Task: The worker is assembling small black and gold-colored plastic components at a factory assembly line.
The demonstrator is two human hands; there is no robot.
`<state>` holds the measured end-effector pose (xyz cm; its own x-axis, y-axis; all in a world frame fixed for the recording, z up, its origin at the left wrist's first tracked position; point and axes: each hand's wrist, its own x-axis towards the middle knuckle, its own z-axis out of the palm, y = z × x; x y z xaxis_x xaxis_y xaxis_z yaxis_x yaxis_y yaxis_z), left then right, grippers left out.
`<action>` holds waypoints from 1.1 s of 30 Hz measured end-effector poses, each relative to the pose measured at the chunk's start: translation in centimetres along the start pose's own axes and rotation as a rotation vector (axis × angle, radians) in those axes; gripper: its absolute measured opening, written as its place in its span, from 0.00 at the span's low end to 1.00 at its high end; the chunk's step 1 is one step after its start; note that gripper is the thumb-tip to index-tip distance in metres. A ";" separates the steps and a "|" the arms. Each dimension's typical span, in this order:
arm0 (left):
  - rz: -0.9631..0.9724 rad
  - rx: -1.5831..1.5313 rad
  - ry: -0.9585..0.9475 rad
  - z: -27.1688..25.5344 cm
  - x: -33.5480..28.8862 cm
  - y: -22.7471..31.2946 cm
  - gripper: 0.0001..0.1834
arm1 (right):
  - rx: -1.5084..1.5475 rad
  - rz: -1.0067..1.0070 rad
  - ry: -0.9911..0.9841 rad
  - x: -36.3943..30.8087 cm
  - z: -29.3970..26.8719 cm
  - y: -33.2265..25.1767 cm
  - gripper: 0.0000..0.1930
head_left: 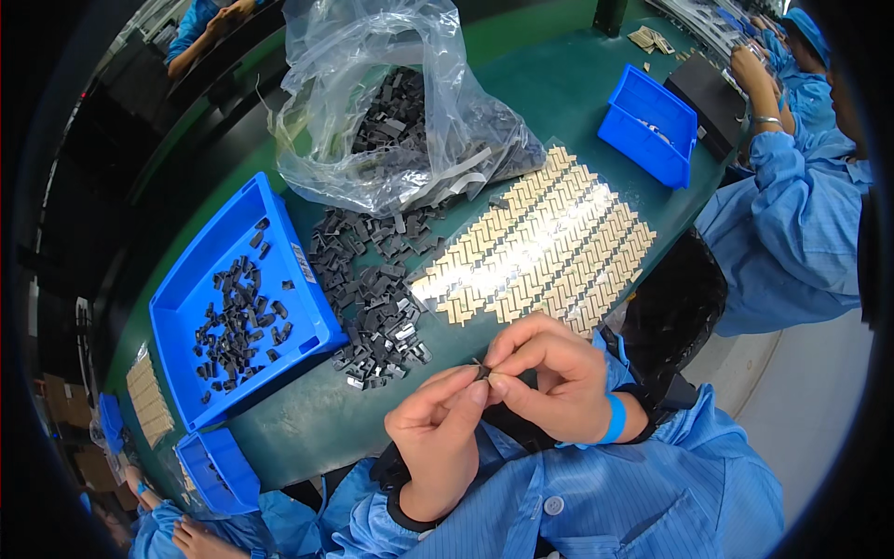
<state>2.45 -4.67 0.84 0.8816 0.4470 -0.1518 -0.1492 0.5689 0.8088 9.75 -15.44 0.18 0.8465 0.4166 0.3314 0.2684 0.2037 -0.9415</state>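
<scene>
My left hand [436, 436] and my right hand [556, 380] meet in front of my chest, both closed in a pinch. Between their fingertips is a small dark part [482, 372], mostly hidden by the fingers. Just beyond them, a loose pile of small black plastic pieces [377, 303] lies on the green table. Beside the pile, nearest my right hand, is a clear sheet with tan pieces in a herringbone pattern [540, 242], shining with glare. To the left, a large blue bin [312, 321] holds scattered black pieces [237, 321].
An open clear plastic bag [326, 172] of black pieces stands at the back. A blue tray [643, 154] and a black box [703, 102] sit far right. A small blue bin [223, 470] is at lower left. Co-workers in blue sit on both sides; a black bag [675, 298] hangs right.
</scene>
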 end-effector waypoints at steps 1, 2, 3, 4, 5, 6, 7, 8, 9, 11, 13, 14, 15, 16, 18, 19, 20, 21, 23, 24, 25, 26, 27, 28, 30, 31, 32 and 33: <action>-0.010 -0.035 0.028 0.0 0.0 -0.1 0.10 | -0.001 -0.001 0.000 0.0 0.1 0.1 0.04; -0.010 -0.035 0.028 0.0 0.1 0.0 0.10 | -0.006 -0.002 0.003 -0.1 0.1 0.2 0.04; -0.023 -0.058 0.026 0.1 0.1 0.0 0.10 | -0.011 -0.003 0.006 -0.1 0.1 0.2 0.04; -0.036 -0.081 0.023 0.2 0.2 0.1 0.10 | -0.011 -0.004 0.006 0.0 0.1 0.2 0.04; -0.035 -0.081 0.025 0.2 0.2 0.1 0.10 | -0.037 -0.017 -0.004 0.0 0.1 0.2 0.05; -0.013 -0.081 0.026 0.2 0.2 0.1 0.10 | -0.063 -0.030 -0.012 0.1 0.1 0.2 0.05; 0.009 -0.080 0.027 0.3 0.2 0.0 0.10 | -0.062 -0.031 -0.013 0.3 -0.1 0.1 0.05; 0.010 -0.080 0.027 0.1 0.2 -0.1 0.10 | -0.151 -0.102 -0.044 0.7 -0.3 0.1 0.07; 0.062 -0.025 0.020 -0.2 0.2 -0.3 0.10 | -0.240 -0.173 -0.075 1.2 -0.6 -0.1 0.09; 0.114 0.030 0.011 -0.4 0.2 -0.3 0.11 | -0.318 -0.177 -0.064 2.1 -0.9 -0.8 0.11; 0.200 0.131 -0.026 -0.5 0.2 -0.1 0.12 | -0.395 -0.180 -0.052 2.3 -1.2 -1.0 0.13; 0.198 0.131 -0.030 -0.4 0.2 -0.1 0.12 | -0.329 -0.150 -0.129 2.2 -1.4 -1.1 0.14; 0.208 0.135 -0.042 -0.3 0.2 -0.1 0.12 | -0.263 -0.120 -0.206 2.1 -1.5 -1.1 0.14; 0.217 0.139 -0.054 -0.3 0.2 -0.1 0.12 | -0.264 -0.120 -0.203 2.0 -1.7 -1.1 0.14; 0.227 0.153 -0.061 -0.4 0.1 -0.1 0.12 | -0.143 -0.003 -0.288 1.9 -2.0 -0.8 0.13; 0.236 0.167 -0.067 -0.4 0.1 -0.2 0.12 | -0.082 0.055 -0.331 2.0 -2.1 -0.7 0.13; 0.236 0.167 -0.067 -0.4 0.1 -0.2 0.12 | -0.045 0.078 -0.330 2.0 -2.1 -0.7 0.09; 0.221 0.174 -0.084 -0.5 0.1 -0.2 0.12 | -0.045 0.078 -0.330 2.0 -2.1 -0.7 0.09; 0.206 0.180 -0.102 -0.6 0.1 -0.1 0.12 | 0.061 0.142 -0.351 1.9 -2.3 -0.5 0.07; 0.164 0.140 -0.149 -0.8 0.2 -0.1 0.12 | 0.061 0.143 -0.350 1.8 -2.3 -0.3 0.07; 0.123 0.100 -0.196 -1.0 0.3 -0.1 0.13 | 0.199 0.195 -0.344 1.7 -2.2 -0.1 0.06; 0.123 0.100 -0.197 -1.2 0.4 0.0 0.13 | 0.337 0.247 -0.339 1.6 -2.2 0.1 0.05; 0.039 0.010 -0.241 -1.4 0.5 0.0 0.13 | 0.337 0.246 -0.339 1.7 -2.3 -0.1 0.05; -0.045 -0.080 -0.284 -1.5 0.6 0.1 0.13 | 0.458 0.372 -0.378 1.8 -2.4 -0.3 0.04; -0.072 -0.086 -0.308 -1.5 0.8 0.4 0.14 | 0.580 0.498 -0.417 1.9 -2.6 -0.4 0.04; -0.098 -0.093 -0.331 -1.5 0.8 0.6 0.15 | 0.605 0.537 -0.449 1.9 -2.7 -0.4 0.04; -0.099 -0.093 -0.331 -1.4 0.8 0.9 0.15 | 0.629 0.576 -0.481 2.0 -2.7 -0.4 0.05; -0.076 0.004 -0.334 -1.3 0.8 1.1 0.16 | 0.629 0.576 -0.480 2.1 -2.8 -0.6 0.05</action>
<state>2.41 -2.78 0.84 0.9881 0.1525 -0.0177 -0.0764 0.5885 0.8049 12.67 -17.10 1.25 0.4566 0.8883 -0.0481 -0.5392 0.2333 -0.8092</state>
